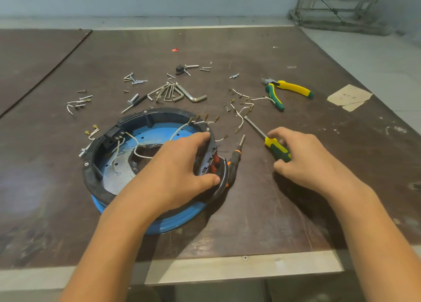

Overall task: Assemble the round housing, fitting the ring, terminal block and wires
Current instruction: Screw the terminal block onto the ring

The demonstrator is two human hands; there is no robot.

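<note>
The housing (177, 219) sits low and centre on the worktop (250, 210), the left hand (180, 167) with its grip clamped over the ring (95, 183) at its right edge, probably to steady it, while the right hand (303, 158) has its grip curled round the yellow screwdriver (278, 150), apparently for screws.

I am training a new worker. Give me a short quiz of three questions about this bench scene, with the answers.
1. Which tool does the right hand hold? A) pliers B) yellow screwdriver C) hex key
2. True or false: the left hand grips the rim of the housing.
3. Fill in: the housing's outer wall is coloured ____.

Key: 1 B; 2 true; 3 blue.
</note>
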